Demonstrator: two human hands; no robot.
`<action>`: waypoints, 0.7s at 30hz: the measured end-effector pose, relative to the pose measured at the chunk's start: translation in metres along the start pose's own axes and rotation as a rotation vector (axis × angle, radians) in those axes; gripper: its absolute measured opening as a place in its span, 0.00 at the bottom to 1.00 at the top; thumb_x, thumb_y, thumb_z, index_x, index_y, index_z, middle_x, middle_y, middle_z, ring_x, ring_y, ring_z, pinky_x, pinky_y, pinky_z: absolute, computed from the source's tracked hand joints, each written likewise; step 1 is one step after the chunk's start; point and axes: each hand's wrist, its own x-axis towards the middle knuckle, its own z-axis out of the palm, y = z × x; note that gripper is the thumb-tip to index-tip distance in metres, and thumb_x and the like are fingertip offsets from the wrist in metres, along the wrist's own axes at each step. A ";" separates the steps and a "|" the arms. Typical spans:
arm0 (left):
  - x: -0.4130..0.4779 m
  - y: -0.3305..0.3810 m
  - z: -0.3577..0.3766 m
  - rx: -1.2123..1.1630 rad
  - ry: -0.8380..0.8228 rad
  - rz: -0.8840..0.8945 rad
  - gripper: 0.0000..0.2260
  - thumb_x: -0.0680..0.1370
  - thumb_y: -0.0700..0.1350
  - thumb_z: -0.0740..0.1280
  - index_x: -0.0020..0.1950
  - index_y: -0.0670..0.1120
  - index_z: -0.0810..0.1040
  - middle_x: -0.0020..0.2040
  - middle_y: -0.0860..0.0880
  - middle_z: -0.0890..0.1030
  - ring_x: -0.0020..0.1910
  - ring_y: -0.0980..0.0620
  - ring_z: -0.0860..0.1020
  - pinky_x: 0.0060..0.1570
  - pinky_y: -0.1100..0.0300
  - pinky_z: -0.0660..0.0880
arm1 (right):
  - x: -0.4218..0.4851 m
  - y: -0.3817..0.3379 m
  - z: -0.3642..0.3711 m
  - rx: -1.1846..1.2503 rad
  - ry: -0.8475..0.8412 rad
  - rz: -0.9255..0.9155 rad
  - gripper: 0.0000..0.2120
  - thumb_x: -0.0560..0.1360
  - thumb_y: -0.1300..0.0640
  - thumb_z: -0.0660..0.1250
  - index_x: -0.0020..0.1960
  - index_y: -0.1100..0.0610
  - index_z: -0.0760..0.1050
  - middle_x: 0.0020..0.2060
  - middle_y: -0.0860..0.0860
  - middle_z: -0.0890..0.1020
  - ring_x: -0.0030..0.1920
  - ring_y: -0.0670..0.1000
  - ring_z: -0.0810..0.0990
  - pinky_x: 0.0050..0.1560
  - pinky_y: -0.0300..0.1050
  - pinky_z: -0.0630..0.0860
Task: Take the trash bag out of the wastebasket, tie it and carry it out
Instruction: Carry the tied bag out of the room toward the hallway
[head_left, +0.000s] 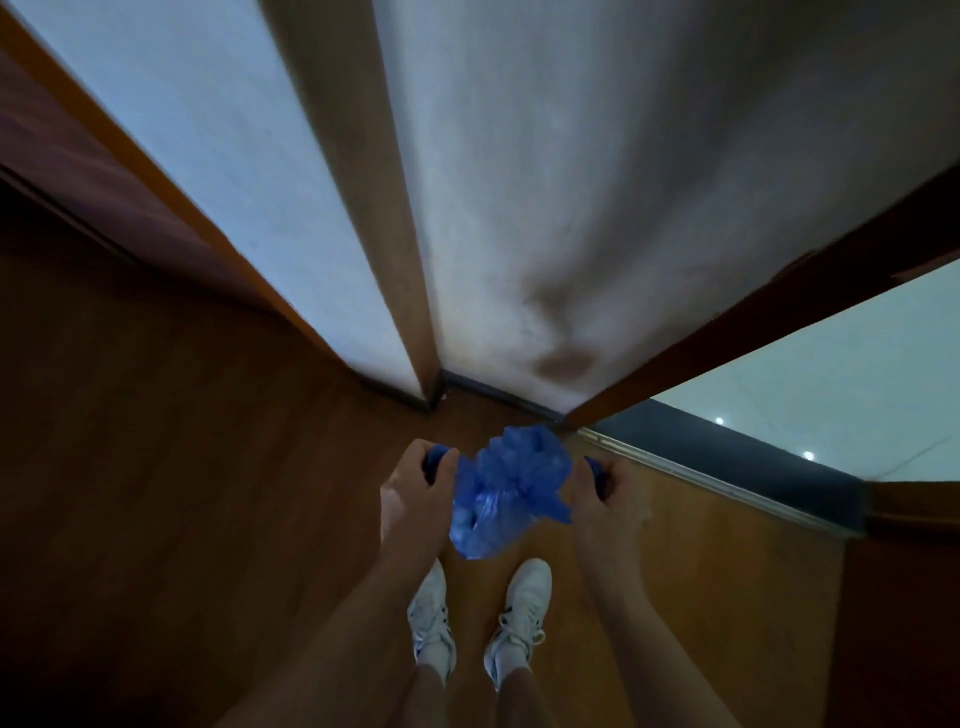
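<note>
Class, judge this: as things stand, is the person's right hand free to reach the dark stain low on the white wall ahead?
Probably not: the right hand is shut on the crumpled blue plastic trash bag; the stain lies beyond it.

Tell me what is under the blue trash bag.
The blue trash bag hangs in the air between the left hand and right hand. Beneath it lie bare wooden floor and two white shoes. The bag hides the floor patch directly below.

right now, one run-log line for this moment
phase: tying | trash bag: out of basket, held above floor | left hand: shut on bag end | right hand: shut on bag end | wastebasket: not in view
</note>
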 end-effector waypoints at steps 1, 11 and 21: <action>0.008 -0.009 0.011 -0.010 -0.018 0.012 0.04 0.78 0.45 0.68 0.44 0.48 0.78 0.37 0.50 0.81 0.37 0.54 0.80 0.38 0.59 0.76 | 0.007 0.012 0.010 0.009 -0.003 0.006 0.08 0.79 0.53 0.66 0.43 0.56 0.76 0.35 0.53 0.79 0.35 0.49 0.76 0.35 0.46 0.74; 0.074 -0.071 0.093 0.012 -0.116 0.103 0.04 0.76 0.47 0.69 0.40 0.52 0.79 0.35 0.50 0.81 0.36 0.52 0.80 0.36 0.62 0.77 | 0.064 0.085 0.077 -0.024 0.000 -0.040 0.08 0.80 0.54 0.66 0.43 0.56 0.75 0.32 0.45 0.74 0.31 0.41 0.74 0.32 0.29 0.70; 0.101 -0.049 0.099 0.091 -0.142 0.130 0.02 0.75 0.49 0.70 0.46 0.51 0.81 0.41 0.51 0.84 0.43 0.53 0.82 0.48 0.51 0.80 | 0.103 0.073 0.082 -0.126 -0.009 -0.090 0.06 0.80 0.55 0.65 0.44 0.53 0.74 0.34 0.45 0.76 0.35 0.41 0.76 0.37 0.24 0.68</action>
